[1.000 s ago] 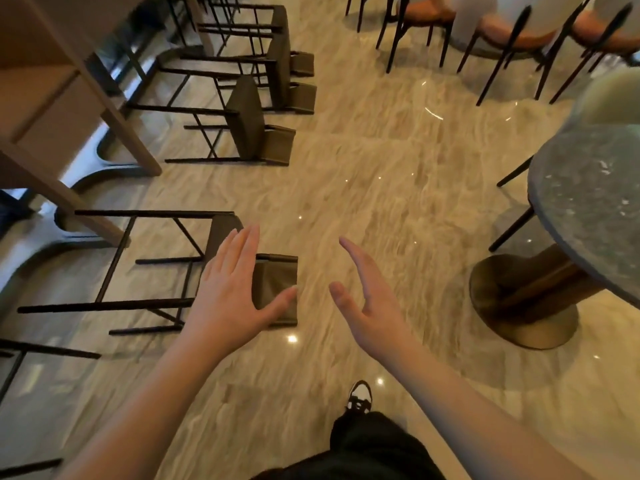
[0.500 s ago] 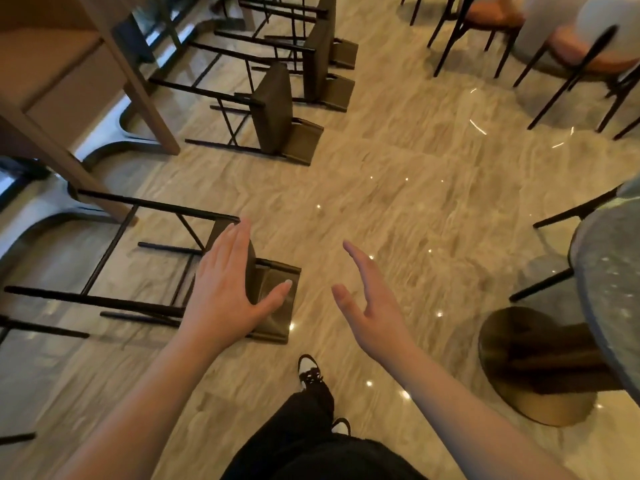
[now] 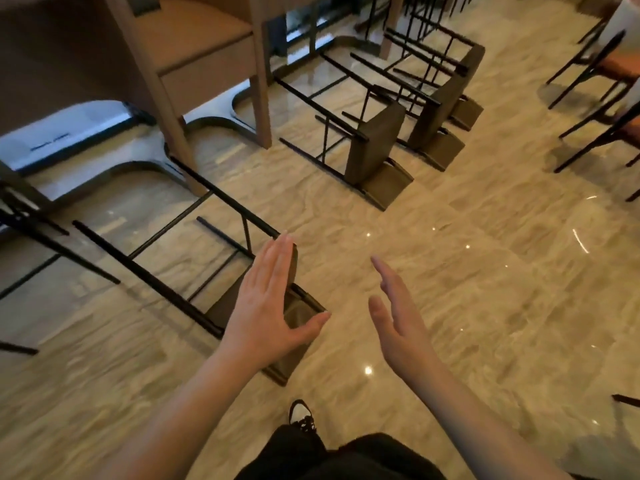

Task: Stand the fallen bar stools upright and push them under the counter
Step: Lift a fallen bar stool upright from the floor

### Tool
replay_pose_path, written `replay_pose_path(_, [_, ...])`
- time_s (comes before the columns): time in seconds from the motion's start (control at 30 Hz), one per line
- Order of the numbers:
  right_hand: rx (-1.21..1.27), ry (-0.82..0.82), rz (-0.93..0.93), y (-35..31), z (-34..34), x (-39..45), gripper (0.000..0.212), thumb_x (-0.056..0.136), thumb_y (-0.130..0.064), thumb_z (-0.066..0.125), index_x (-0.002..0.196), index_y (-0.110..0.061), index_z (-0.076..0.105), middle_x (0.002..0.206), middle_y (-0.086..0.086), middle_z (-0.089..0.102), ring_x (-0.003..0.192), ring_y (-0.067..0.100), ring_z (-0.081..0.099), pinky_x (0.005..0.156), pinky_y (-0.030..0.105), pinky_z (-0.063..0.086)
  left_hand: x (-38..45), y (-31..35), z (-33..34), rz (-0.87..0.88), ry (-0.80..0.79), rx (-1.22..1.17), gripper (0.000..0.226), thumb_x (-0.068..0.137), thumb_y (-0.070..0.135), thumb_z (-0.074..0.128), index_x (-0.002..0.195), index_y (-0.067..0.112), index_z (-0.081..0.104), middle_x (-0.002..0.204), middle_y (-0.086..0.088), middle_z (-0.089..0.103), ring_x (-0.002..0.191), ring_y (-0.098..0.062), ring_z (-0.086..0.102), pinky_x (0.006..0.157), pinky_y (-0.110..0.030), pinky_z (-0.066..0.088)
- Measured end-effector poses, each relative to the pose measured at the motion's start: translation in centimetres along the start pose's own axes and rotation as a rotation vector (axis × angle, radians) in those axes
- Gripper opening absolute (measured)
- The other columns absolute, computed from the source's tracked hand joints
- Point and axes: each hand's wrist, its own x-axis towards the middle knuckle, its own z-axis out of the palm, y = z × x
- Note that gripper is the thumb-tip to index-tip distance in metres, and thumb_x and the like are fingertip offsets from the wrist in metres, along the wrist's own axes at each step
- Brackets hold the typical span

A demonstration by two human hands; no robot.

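Wooden counter (image 3: 207, 74) fills upper left of frame; polished marble floor (image 3: 450, 271) below, likely slick under metal legs. Fallen bar stools lie on sides: nearest bar stool (image 3: 221, 271) centre-left, second bar stool (image 3: 374, 147) upper centre, more behind. Frame thin black metal, stiff, probably moderately heavy; best hold: backrest edge plus seat. Left hand (image 3: 273, 306) spread flat over nearest seat, contact unclear. Right hand (image 3: 398, 317) open, empty, lower centre.

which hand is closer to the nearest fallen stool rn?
Left. The left hand is spread open over the nearest fallen stool, covering its seat and backrest; contact can't be confirmed. The right hand hangs open over bare floor to the stool's right, clear of it.
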Motion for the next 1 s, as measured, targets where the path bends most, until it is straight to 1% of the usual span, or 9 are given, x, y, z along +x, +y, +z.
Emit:
replay_pose_path(0.07, [-0.003,-0.039,-0.054,-0.3,0.5,2.6,0.056,0.094,-0.069,0.033,0.146,-0.054,0.02,0.146,-0.045,0.019,0.138,-0.01,0.025,0.11,0.026,0.028,0.6,-0.7,-0.1,-0.041,0.029,-0.019,0.11,0.074,0.076,0.053,0.155,0.036,-0.01,0.158,0.025,-0.016,0.15,-0.01,-0.003,0.116,-0.043,0.014])
replay_pose_path(0.17, [-0.008,-0.141,-0.133,-0.4,1.7,6.1,0.058,0.095,-0.067,0.034,0.148,-0.048,0.022,0.15,-0.038,0.021,0.141,-0.003,0.027,0.114,0.038,0.031,1.0,-1.7,-0.2,-0.093,0.081,-0.004,0.108,0.077,0.075,0.053,0.156,0.032,-0.007,0.164,0.013,-0.004,0.151,-0.013,0.0,0.117,-0.048,0.018])
replay_pose_path(0.23, [0.007,-0.204,-0.171,-0.4,2.4,8.1,0.059,0.095,-0.065,0.036,0.15,-0.043,0.024,0.152,-0.034,0.023,0.142,-0.001,0.025,0.115,0.043,0.031,1.1,-2.1,0.0,-0.138,0.117,0.015,0.105,0.079,0.076,0.049,0.156,0.03,-0.005,0.164,0.013,-0.003,0.151,-0.014,0.0,0.116,-0.047,0.019])
replay_pose_path(0.43, [0.017,-0.416,-0.262,1.4,3.7,13.5,0.06,0.096,-0.062,0.039,0.15,-0.043,0.023,0.155,-0.028,0.021,0.143,-0.002,0.02,0.114,0.037,0.028,2.1,-2.3,2.3,-0.314,0.185,0.126,0.1,0.084,0.076,0.04,0.158,0.022,0.001,0.165,0.002,0.005,0.151,-0.017,0.005,0.115,-0.05,0.026])
replay_pose_path(0.57, [-0.093,-0.555,-0.396,4.1,3.4,17.0,0.06,0.096,-0.061,0.04,0.15,-0.046,0.019,0.159,-0.021,0.013,0.146,0.002,0.014,0.113,0.035,0.023,3.7,-2.1,4.9,-0.431,0.21,0.162,0.1,0.083,0.073,0.046,0.158,0.023,0.003,0.165,0.004,0.004,0.151,-0.017,0.004,0.116,-0.049,0.022])
replay_pose_path(0.73, [-0.348,-0.708,-0.64,8.3,2.6,22.9,0.066,0.097,-0.06,0.038,0.154,-0.04,0.01,0.163,-0.01,0.001,0.149,0.012,-0.001,0.117,0.048,0.016,7.3,-1.2,9.4,-0.602,0.238,0.216,0.097,0.085,0.075,0.041,0.158,0.021,0.005,0.165,-0.002,0.009,0.151,-0.023,0.006,0.116,-0.054,0.025])
replay_pose_path(0.83, [-0.373,-0.75,-0.631,9.9,2.4,24.9,0.067,0.098,-0.058,0.039,0.154,-0.039,0.009,0.163,-0.009,0.002,0.149,0.012,-0.002,0.118,0.052,0.016,8.5,-0.9,11.6,-0.666,0.238,0.239,0.097,0.085,0.071,0.047,0.157,0.019,0.008,0.163,-0.008,0.015,0.15,-0.025,0.009,0.115,-0.055,0.026])
replay_pose_path(0.9, [-0.414,-0.769,-0.636,11.2,2.7,25.6,0.067,0.098,-0.058,0.038,0.154,-0.039,0.008,0.164,-0.008,0.002,0.149,0.012,-0.004,0.118,0.054,0.015,8.7,-1.1,13.0,-0.707,0.221,0.259,0.098,0.084,0.069,0.05,0.157,0.019,0.008,0.163,-0.008,0.017,0.15,-0.025,0.009,0.117,-0.052,0.022])
replay_pose_path(1.0, [-0.507,-0.808,-0.672,14.1,4.2,25.9,0.067,0.098,-0.06,0.033,0.154,-0.039,0.003,0.164,-0.006,0.001,0.15,0.013,-0.004,0.119,0.053,0.012,8.5,-2.6,15.7,-0.783,0.19,0.282,0.098,0.084,0.07,0.047,0.157,0.02,0.006,0.162,-0.008,0.017,0.151,-0.026,0.008,0.118,-0.051,0.019])
